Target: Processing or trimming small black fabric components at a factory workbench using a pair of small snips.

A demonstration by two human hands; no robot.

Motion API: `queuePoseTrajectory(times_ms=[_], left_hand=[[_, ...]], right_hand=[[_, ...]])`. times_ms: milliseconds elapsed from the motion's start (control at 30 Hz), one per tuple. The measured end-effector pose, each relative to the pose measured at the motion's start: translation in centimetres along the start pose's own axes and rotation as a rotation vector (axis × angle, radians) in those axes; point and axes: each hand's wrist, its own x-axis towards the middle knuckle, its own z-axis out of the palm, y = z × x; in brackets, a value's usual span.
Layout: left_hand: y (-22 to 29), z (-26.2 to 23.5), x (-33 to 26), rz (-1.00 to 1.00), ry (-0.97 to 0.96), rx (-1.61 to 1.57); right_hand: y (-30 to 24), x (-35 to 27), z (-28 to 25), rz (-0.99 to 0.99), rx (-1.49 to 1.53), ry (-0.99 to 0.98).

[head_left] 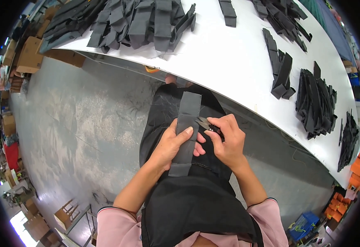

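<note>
A long dark grey fabric strip (184,142) lies lengthwise over my lap, its far end beyond my knees. My left hand (175,142) grips it around the middle, thumb on top and fingertips showing past its right edge. In my right hand (228,138) is a small pair of thread snips (205,123), pinched between thumb and fingers. Their pointed metal blades are parted and reach the strip's right edge, just above my left fingers. Whether a thread lies between the blades is too small to tell. A black apron (196,206) covers my lap.
Ahead stands a white table (225,61) with a curved-looking edge. Piles of dark strips (147,24) lie at its far left, and more strip bundles (315,103) at its right. Cardboard boxes (29,53) stand at the left; a blue crate (303,225) sits on the floor at lower right.
</note>
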Motion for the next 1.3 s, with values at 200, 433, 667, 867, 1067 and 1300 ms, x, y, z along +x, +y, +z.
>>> queuePoseTrajectory(times_ms=[200,433,667,867,1067,1300], left_hand=[[0.1,0.1,-0.5,-0.015,-0.024,-0.001],[-0.2,0.5,-0.2,-0.005,0.004,0.055],[-0.4,0.6,-0.1,0.018,0.006,0.076],[-0.6,0.4,0.1,0.023,-0.007,0.057],[-0.8,1.0,0.2,0.064,0.029,0.088],[-1.0,1.0,0.2,0.072,0.036,0.15]], right_hand=[[0.4,-0.1,0.6,-0.102,-0.072,0.079],[-0.5,0.0,0.6,-0.004,0.047,-0.046],[-1.6,0.5,0.7,0.003,-0.007,-0.035],[-1.8,0.4,0.5,0.164,0.181,-0.08],[-1.8,0.2,1.2,0.215,0.184,-0.059],[-0.9,-0.4,1.5,-0.002,-0.048,-0.025]])
